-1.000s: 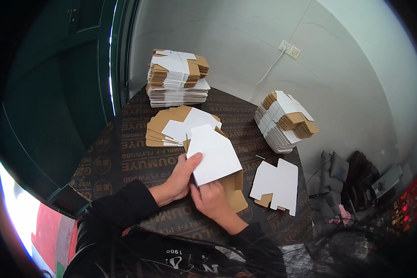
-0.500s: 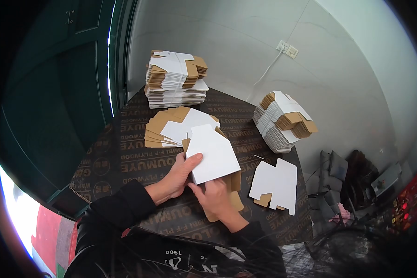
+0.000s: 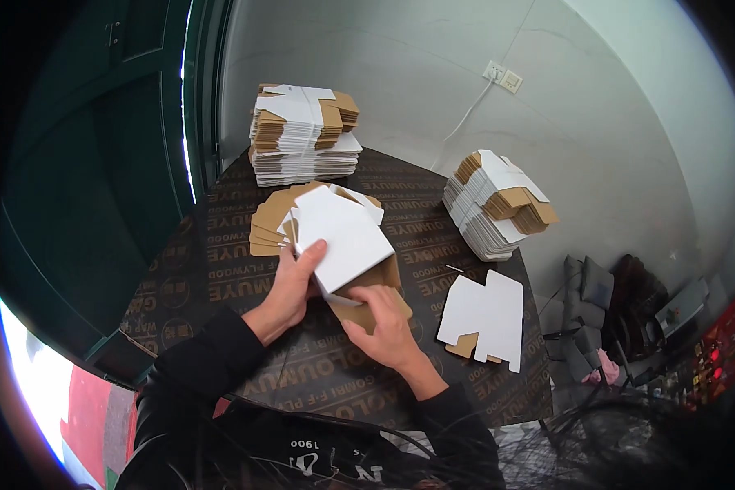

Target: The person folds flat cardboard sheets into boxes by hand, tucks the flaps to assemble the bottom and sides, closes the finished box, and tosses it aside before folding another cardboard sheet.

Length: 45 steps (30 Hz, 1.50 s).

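A white cardboard box (image 3: 347, 237) with a brown inside is tilted in front of me, its near end open and a brown flap showing there. My left hand (image 3: 292, 290) grips its left side, the thumb lying on the white face and the fingers partly hidden. At the open end, my right hand (image 3: 386, 331) has its fingers curled over the flap, with the thumb below. Behind the box, several flat unfolded boxes (image 3: 271, 216) lie fanned out, partly covered by it.
A tall strapped stack of flat boxes (image 3: 302, 139) stands at the back of the dark plywood table (image 3: 196, 286). Another bundle (image 3: 494, 208) sits by the right edge. Flat box blanks (image 3: 486, 314) lie at right. A wall socket (image 3: 494, 72) holds a plugged cable.
The box has moved left and opened up into a fuller shape, its open end now showing. My right hand has come out from beneath it to the flap.
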Available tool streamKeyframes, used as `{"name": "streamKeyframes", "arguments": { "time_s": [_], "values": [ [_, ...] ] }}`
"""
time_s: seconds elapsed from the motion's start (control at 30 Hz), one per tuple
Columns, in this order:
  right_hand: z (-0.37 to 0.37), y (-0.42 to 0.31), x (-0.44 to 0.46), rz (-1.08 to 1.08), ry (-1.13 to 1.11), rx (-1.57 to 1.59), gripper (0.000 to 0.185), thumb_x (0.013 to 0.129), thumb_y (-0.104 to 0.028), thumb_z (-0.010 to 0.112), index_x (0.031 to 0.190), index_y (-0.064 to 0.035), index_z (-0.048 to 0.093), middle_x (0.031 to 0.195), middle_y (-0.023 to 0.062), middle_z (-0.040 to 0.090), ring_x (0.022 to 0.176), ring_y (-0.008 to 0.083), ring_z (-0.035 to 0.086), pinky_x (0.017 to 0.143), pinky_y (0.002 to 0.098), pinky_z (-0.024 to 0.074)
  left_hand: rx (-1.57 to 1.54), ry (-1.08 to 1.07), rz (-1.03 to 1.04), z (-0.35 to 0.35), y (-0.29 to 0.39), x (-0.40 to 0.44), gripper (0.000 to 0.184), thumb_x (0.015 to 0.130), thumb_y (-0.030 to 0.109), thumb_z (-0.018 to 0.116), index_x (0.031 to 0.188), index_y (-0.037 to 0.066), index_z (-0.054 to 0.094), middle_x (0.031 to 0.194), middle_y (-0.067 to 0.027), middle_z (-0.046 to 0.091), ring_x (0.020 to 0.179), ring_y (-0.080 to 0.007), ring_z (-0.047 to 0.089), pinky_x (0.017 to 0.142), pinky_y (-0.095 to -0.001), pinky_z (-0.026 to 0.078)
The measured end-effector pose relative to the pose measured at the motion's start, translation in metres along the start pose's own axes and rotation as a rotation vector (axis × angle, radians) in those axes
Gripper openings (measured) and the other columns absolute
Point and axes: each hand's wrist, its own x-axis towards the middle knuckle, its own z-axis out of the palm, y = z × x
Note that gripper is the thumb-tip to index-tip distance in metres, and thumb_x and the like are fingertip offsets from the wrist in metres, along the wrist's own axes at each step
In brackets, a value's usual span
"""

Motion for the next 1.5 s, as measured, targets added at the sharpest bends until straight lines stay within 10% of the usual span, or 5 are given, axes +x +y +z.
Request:
{"name": "streamKeyframes", "arguments": {
  "time_s": [0.23, 0.47, 0.93, 1.23, 1.5],
  "values": [
    [0.014, -0.005, -0.008, -0.201, -0.124, 0.263, 0.034, 0.078, -0.001, 0.063, 0.112, 0.0043, 0.061, 0.103, 0.0137, 0.066, 0.091, 0.0274, 0.063, 0.078, 0.0319, 0.0496, -0.087, 0.058, 0.054, -0.02, -0.011, 0.015, 0.084, 0.089, 0.042, 0.065, 0.139, -0.007, 0.019, 0.13, -0.0264, 0.038, 0.118, -0.0321, 0.046, 0.099, -0.0483, 0.04],
    [-0.017, -0.001, -0.001, -0.088, 0.492, -0.142, 0.013, 0.075, 0.0, 0.065, 0.088, -0.0013, 0.063, 0.071, 0.0065, 0.054, 0.061, 0.0217, 0.046, 0.059, 0.0273, 0.0423, -0.054, 0.068, 0.025, -0.009, 0.006, 0.006, 0.083, 0.089, 0.045, 0.063, 0.139, -0.007, 0.021, 0.129, -0.0255, 0.04, 0.119, -0.0325, 0.046, 0.099, -0.0485, 0.039],
    [-0.032, 0.033, -0.001, 0.098, 0.482, -0.136, 0.024, 0.084, -0.002, 0.06, 0.107, -0.0014, 0.066, 0.092, 0.0086, 0.069, 0.072, 0.0234, 0.058, 0.063, 0.0305, 0.0476, 0.01, -0.095, -0.243, -0.006, 0.009, 0.002, 0.074, 0.09, 0.042, 0.063, 0.136, -0.005, 0.03, 0.127, -0.0234, 0.042, 0.12, -0.0345, 0.044, 0.099, -0.0461, 0.04],
    [-0.061, 0.033, 0.01, -0.258, 0.459, -0.335, 0.022, 0.079, -0.001, 0.061, 0.1, -0.0016, 0.069, 0.095, 0.0064, 0.07, 0.078, 0.0231, 0.058, 0.071, 0.0329, 0.047, 1.272, 0.118, 1.144, 0.008, 0.057, -0.009, 0.069, 0.077, 0.03, 0.078, 0.132, 0.003, 0.046, 0.127, -0.0187, 0.046, 0.115, -0.0343, 0.048, 0.096, -0.0405, 0.044],
    [-0.07, 0.001, 0.014, -0.429, 0.34, -0.376, 0.031, 0.068, 0.001, 0.062, 0.098, -0.0038, 0.067, 0.099, 0.0032, 0.069, 0.081, 0.0208, 0.058, 0.079, 0.0322, 0.0453, 1.564, -0.601, 0.829, 0.059, 0.085, -0.019, 0.075, 0.074, 0.041, 0.077, 0.13, 0.001, 0.047, 0.119, -0.019, 0.054, 0.108, -0.0341, 0.054, 0.098, -0.0444, 0.042]
  ]
}}
